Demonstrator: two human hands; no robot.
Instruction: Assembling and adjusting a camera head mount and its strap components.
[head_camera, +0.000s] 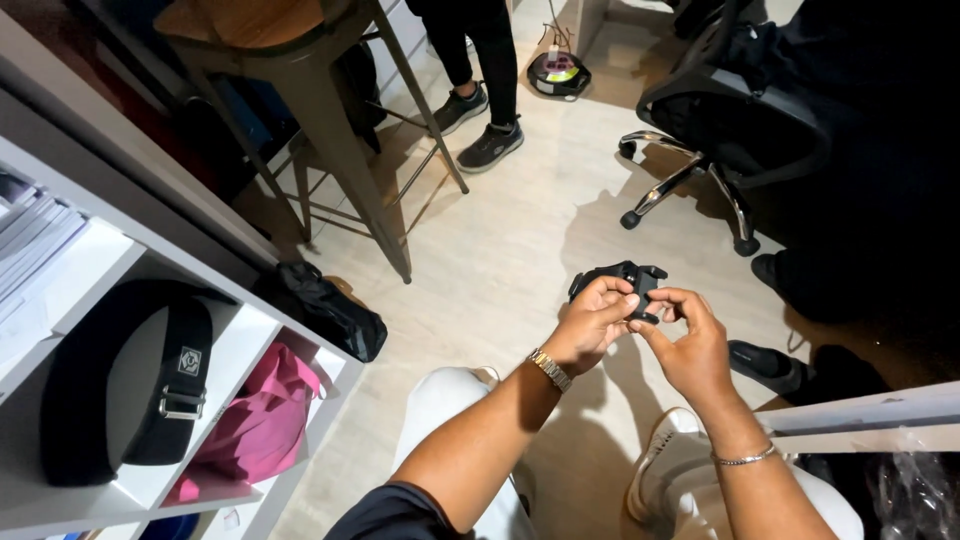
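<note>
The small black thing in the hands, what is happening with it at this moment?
A seated person holds a small black device in front of them with both hands. The left hand wraps its near side, and the right hand pinches its right end with the fingertips. What kind of device it is cannot be told. Below are light floorboards; an office chair and a stool stand nearby.

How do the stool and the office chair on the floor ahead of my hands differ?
The stool stands tall on straight, slanted metal legs with a wooden seat; the office chair sits lower on a chrome star base with castors. The stool is grey and brown; the office chair is black. Both stand on the pale wood floor, beyond the left hand and right hand.
</note>
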